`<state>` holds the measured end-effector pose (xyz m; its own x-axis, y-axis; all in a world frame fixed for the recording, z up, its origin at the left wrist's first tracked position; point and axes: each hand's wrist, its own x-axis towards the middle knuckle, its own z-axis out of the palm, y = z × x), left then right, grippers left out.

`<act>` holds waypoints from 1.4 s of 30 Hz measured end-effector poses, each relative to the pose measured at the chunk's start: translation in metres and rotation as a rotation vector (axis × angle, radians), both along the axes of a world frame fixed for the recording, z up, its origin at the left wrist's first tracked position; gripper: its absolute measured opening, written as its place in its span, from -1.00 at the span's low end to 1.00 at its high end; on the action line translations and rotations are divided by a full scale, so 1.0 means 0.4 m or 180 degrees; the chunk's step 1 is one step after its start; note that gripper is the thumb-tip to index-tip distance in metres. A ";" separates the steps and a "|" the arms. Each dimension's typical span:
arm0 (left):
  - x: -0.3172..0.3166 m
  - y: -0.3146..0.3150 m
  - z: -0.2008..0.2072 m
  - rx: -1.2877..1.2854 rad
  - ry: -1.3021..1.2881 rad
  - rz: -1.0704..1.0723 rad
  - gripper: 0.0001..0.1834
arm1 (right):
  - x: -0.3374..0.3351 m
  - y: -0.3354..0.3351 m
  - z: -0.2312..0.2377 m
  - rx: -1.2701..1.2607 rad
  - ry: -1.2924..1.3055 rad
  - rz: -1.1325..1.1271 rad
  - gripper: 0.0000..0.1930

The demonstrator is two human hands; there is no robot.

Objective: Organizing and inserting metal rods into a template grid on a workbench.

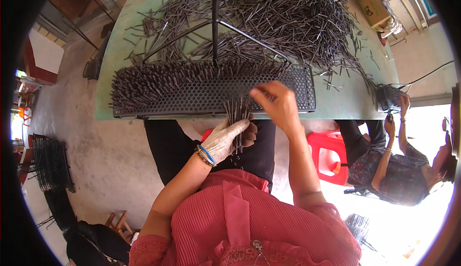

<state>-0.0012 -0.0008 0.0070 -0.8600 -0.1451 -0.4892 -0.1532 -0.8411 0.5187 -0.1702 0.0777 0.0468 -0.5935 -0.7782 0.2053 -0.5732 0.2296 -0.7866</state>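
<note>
In the middle of the frame, the person's left hand point(223, 139), in a pale glove, is closed around a loose bundle of thin dark sticks point(237, 110). The sticks point up toward the front edge of a black tray point(297, 86) full of small holes. Bracelets point(205, 155) circle the left wrist. Just right of the bundle, the bare right hand point(278, 105) is raised over the tray's front edge, fingers bent and thumb near them; it is blurred, and whether it pinches anything cannot be told.

The tray lies along the near edge of a green table point(120, 57). Upright sticks point(149, 83) crowd its left end and run along its far side, while the holes show along the front and at the right end. A dark metal frame point(215, 21) rises behind the tray toward the top of the frame. Beyond it, a big heap of loose sticks point(297, 16) spreads over the upper middle, with stray ones around it.

A cardboard box point(373, 9) sits at the upper right. At the right, a co-worker point(401, 175) has both hands at a smaller dark tray point(388, 98), near a red stool point(329, 158).
</note>
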 end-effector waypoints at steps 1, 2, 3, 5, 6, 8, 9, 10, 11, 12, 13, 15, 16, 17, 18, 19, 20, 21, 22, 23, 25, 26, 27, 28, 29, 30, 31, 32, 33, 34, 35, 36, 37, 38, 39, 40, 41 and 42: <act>-0.003 0.001 0.005 0.0021 0.0047 0.0006 -0.70 | 0.010 0.014 0.001 0.0386 -0.0204 0.0158 -0.78; -0.005 0.003 0.003 0.0024 0.0046 -0.0010 -0.70 | 0.017 0.025 -0.016 0.0513 -0.0277 0.0298 -0.75; -0.007 0.005 0.000 -0.0013 0.0037 -0.0015 -0.69 | 0.018 0.031 -0.034 0.0516 -0.0279 0.0284 -0.75; -0.011 0.008 -0.001 -0.0051 0.0026 -0.0027 -0.67 | 0.018 0.036 -0.060 0.0061 -0.1136 0.0184 -0.73; -0.014 0.011 0.002 -0.0088 0.0041 -0.0032 -0.67 | 0.016 0.038 -0.064 0.0057 -0.1137 0.0177 -0.73; -0.016 0.012 0.010 -0.0130 0.0054 -0.0039 -0.67 | 0.013 0.039 -0.063 -0.0042 -0.1388 -0.0029 -0.73; -0.016 0.011 0.016 -0.0131 -0.0010 -0.0026 -0.67 | 0.006 0.039 -0.054 0.0024 -0.1617 -0.0094 -0.75; -0.016 0.010 0.019 -0.0132 -0.0074 -0.0013 -0.67 | -0.007 0.038 -0.039 0.0090 -0.1846 -0.0159 -0.77; -0.014 0.009 0.011 -0.0136 -0.0074 -0.0013 -0.67 | -0.027 0.040 -0.028 -0.0034 -0.1834 -0.0035 -0.78; -0.012 0.005 -0.006 -0.0162 -0.0108 -0.0071 -0.69 | -0.040 0.035 -0.020 -0.0344 -0.1766 -0.0129 -0.77; -0.011 0.003 -0.014 -0.0188 -0.0142 -0.0126 -0.70 | -0.050 0.028 -0.011 -0.0653 -0.1697 -0.0220 -0.76; -0.018 0.003 -0.006 -0.0139 -0.0125 -0.0135 -0.71 | -0.084 0.012 -0.010 -0.0867 -0.1217 -0.0481 -0.76; -0.023 0.006 0.000 -0.0090 -0.0103 -0.0146 -0.71 | -0.109 0.004 -0.018 -0.0953 -0.0902 -0.0561 -0.76; -0.027 0.009 0.003 -0.0093 -0.0103 -0.0149 -0.71 | -0.122 -0.007 -0.013 -0.0953 -0.0730 -0.0647 -0.77; -0.030 0.012 0.006 -0.0079 -0.0196 -0.0083 -0.72 | -0.135 -0.016 -0.014 -0.0957 -0.0730 -0.0649 -0.77; -0.033 0.014 0.008 -0.0066 -0.0290 -0.0018 -0.73 | -0.147 -0.023 -0.018 -0.0904 -0.0544 -0.0666 -0.78; -0.031 0.012 0.006 -0.0074 -0.0292 -0.0009 -0.73 | -0.153 -0.030 -0.023 -0.0853 -0.0363 -0.0671 -0.78; -0.028 0.009 0.003 -0.0089 -0.0269 -0.0021 -0.73 | -0.156 -0.034 -0.026 -0.0860 -0.0368 -0.0664 -0.78; -0.026 0.007 0.001 -0.0105 -0.0247 -0.0034 -0.73 | -0.158 -0.037 -0.028 -0.0981 -0.0511 -0.0641 -0.78; -0.025 0.006 0.001 -0.0105 -0.0248 -0.0034 -0.73 | -0.158 -0.038 -0.031 -0.1095 -0.0652 -0.0626 -0.78; -0.025 0.005 0.001 -0.0151 -0.0215 -0.0060 -0.74 | -0.161 -0.042 -0.035 -0.1177 -0.0871 -0.0634 -0.77; -0.025 0.006 0.002 -0.0150 -0.0217 -0.0065 -0.74 | -0.161 -0.043 -0.037 -0.1259 -0.1090 -0.0642 -0.77; -0.025 0.007 0.003 -0.0141 -0.0225 -0.0048 -0.74 | -0.160 -0.045 -0.041 -0.1259 -0.1090 -0.0649 -0.77; -0.025 0.008 0.004 -0.0132 -0.0231 -0.0031 -0.74 | -0.158 -0.047 -0.048 -0.1287 -0.0897 -0.0705 -0.77; -0.025 0.008 0.005 -0.0131 -0.0230 -0.0032 -0.74 | -0.156 -0.049 -0.053 -0.1316 -0.0705 -0.0755 -0.77; -0.025 0.008 0.005 -0.0125 -0.0259 -0.0023 -0.74 | -0.154 -0.050 -0.058 -0.1315 -0.0702 -0.0756 -0.77; -0.025 0.008 0.005 -0.0119 -0.0286 -0.0014 -0.74 | -0.151 -0.049 -0.062 -0.1190 -0.0380 -0.0775 -0.76; -0.024 0.007 0.004 -0.0119 -0.0284 -0.0010 -0.74 | -0.149 -0.049 -0.063 -0.1063 -0.0060 -0.0787 -0.76; -0.023 0.007 0.003 -0.0121 -0.0268 -0.0019 -0.74 | -0.148 -0.049 -0.062 -0.1063 -0.0059 -0.0782 -0.76; -0.022 0.005 0.002 -0.0123 -0.0253 -0.0026 -0.74 | -0.147 -0.049 -0.059 -0.1092 -0.0157 -0.0777 -0.75; -0.020 0.004 -0.001 -0.0121 -0.0250 -0.0027 -0.74 | -0.147 -0.048 -0.056 -0.1118 -0.0254 -0.0777 -0.75; -0.018 0.002 -0.005 -0.0112 -0.0245 -0.0042 -0.72 | -0.147 -0.048 -0.051 -0.1116 -0.0251 -0.0777 -0.75; -0.018 0.001 -0.007 -0.0104 -0.0240 -0.0057 -0.71 | -0.147 -0.048 -0.045 -0.1050 -0.0104 -0.0716 -0.75; -0.017 0.000 -0.006 -0.0102 -0.0240 -0.0055 -0.71 | -0.147 -0.050 -0.039 -0.0983 0.0039 -0.0651 -0.75; -0.018 -0.001 -0.003 -0.0163 -0.0293 -0.0065 -0.71 | -0.145 -0.052 -0.033 -0.0981 0.0038 -0.0648 -0.75; -0.017 -0.002 -0.001 -0.0224 -0.0346 -0.0075 -0.71 | -0.144 -0.055 -0.028 -0.0795 0.0137 -0.0540 -0.75; -0.018 -0.002 -0.001 -0.0221 -0.0340 -0.0075 -0.71 | -0.144 -0.055 -0.024 -0.0609 0.0242 -0.0435 -0.75; -0.018 -0.001 -0.001 -0.0229 -0.0326 -0.0077 -0.71 | -0.146 -0.055 -0.025 -0.0607 0.0249 -0.0434 -0.75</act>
